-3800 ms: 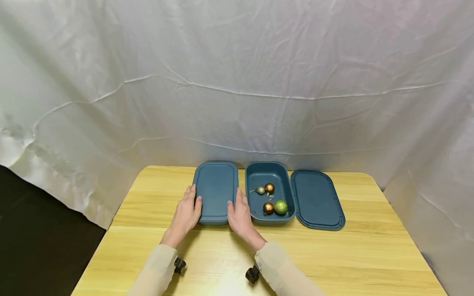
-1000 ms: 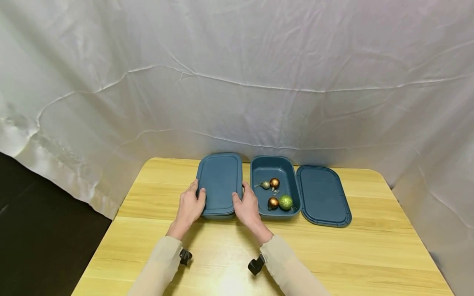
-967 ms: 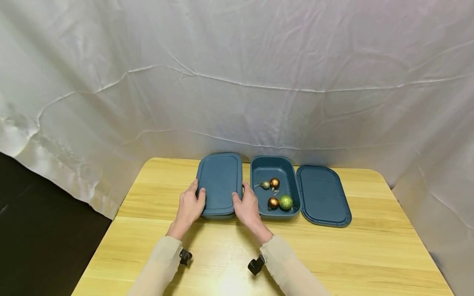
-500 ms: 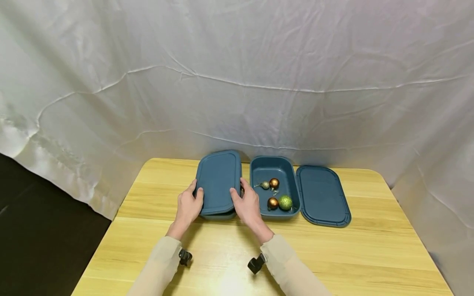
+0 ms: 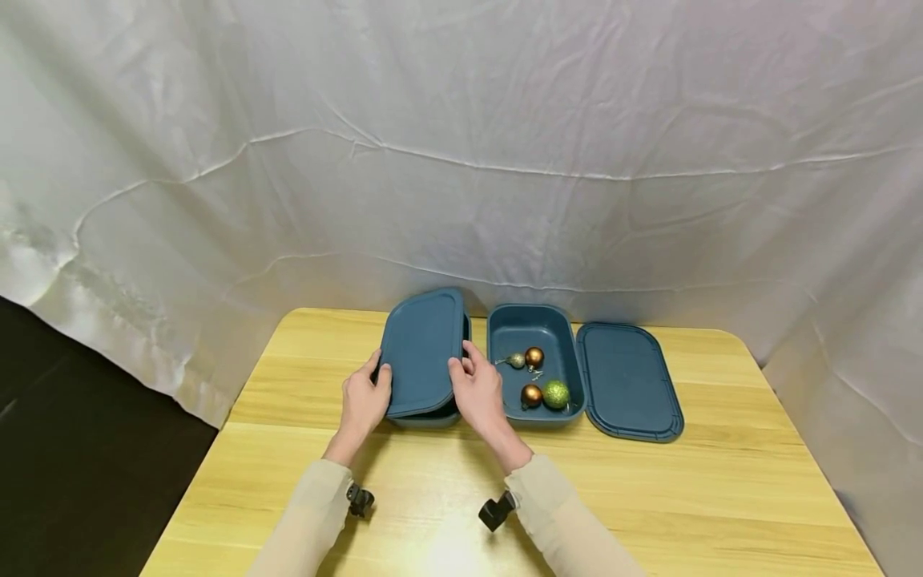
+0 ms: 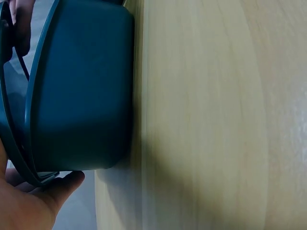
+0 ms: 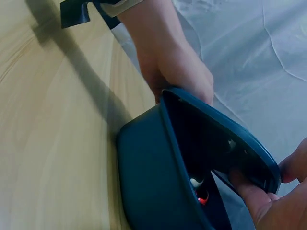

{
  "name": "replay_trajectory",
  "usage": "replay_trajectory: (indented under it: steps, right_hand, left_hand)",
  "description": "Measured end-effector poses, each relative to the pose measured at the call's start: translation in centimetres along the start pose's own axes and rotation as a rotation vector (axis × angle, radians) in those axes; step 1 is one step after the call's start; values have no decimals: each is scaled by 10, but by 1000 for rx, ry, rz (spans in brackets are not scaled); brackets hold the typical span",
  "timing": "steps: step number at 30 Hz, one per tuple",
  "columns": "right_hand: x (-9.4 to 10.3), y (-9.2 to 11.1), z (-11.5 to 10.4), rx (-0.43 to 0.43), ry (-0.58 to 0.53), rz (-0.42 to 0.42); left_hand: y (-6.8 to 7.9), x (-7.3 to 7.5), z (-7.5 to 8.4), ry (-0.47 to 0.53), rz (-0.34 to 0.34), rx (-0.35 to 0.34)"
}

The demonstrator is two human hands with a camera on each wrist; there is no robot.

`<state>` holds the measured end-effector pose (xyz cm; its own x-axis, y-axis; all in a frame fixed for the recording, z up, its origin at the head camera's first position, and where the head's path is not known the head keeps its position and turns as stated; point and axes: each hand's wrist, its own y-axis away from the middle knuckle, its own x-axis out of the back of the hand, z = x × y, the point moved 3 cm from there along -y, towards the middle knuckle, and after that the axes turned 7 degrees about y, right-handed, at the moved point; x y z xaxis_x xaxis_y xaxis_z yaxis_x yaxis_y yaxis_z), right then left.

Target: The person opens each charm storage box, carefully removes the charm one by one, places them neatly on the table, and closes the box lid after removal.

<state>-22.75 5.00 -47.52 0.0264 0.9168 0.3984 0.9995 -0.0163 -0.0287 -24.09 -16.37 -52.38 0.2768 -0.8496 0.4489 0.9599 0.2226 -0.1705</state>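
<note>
A blue lid (image 5: 421, 353) stands tilted over the left blue box (image 5: 427, 421) in the head view, its right edge raised and its left edge low. My right hand (image 5: 479, 397) pinches the raised edge between thumb and fingers. At the opposite edge, my left hand (image 5: 363, 405) holds the lid, thumb on top and fingers down by the box's side. The right wrist view looks into the gap, where a shiny red ball (image 7: 202, 197) and a pale shiny piece (image 7: 195, 182) show inside. Most of the box's inside is hidden under the lid.
Right of it stands an uncovered blue box (image 5: 530, 316) with a green glitter ball (image 5: 556, 394), two copper balls (image 5: 531, 396) and a small gold ornament (image 5: 515, 361). Another blue lid (image 5: 627, 383) lies flat beside that. A pale curtain (image 5: 505, 224) hangs behind the wooden table (image 5: 447, 497).
The left box's lid lay flat with both hands at its sides. Its right edge has since come up, lifted by my right hand, and the lid now tilts leftward.
</note>
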Motion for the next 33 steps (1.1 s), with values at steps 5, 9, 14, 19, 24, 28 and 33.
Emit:
replay_trajectory:
  steps: [5, 9, 14, 19, 24, 28, 33]
  right_hand:
    - [-1, 0, -7, 18, -31, 5]
    - [-2, 0, -12, 26, -48, 4]
    - [-5, 0, -16, 11, -49, 15]
    - [-10, 3, -18, 5, -86, 23]
    - [-15, 5, -21, 10, -126, 20]
    - [-20, 6, -23, -8, -160, 7]
    - [-27, 8, -26, 6, -178, -7]
  left_hand:
    - [0, 2, 1, -7, -9, 3]
    - [0, 4, 2, -7, -21, 10]
    - [-2, 6, 3, -20, -26, 8]
    - [-7, 11, 14, -57, -40, -39]
    - [-17, 16, 37, -90, -74, -105]
    - [-29, 16, 62, -100, -124, -130]
    - [-44, 9, 83, -118, -225, -90]
